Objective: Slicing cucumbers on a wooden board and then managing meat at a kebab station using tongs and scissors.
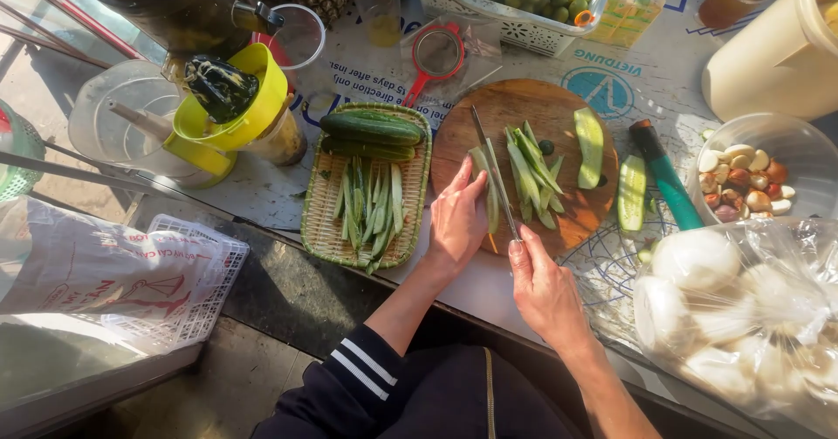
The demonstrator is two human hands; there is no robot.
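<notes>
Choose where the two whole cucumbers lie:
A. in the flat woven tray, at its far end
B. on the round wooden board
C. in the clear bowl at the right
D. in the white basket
A: the two whole cucumbers lie in the woven tray, beyond cut strips.

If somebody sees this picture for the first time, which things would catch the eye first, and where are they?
Probably the round wooden cutting board at the centre, where the left hand steadies a cucumber strip and the right hand slices it with a knife. Just left of it lies a woven tray with whole cucumbers and cut strips. Further left, a bright yellow juicer funnel stands out.
</notes>
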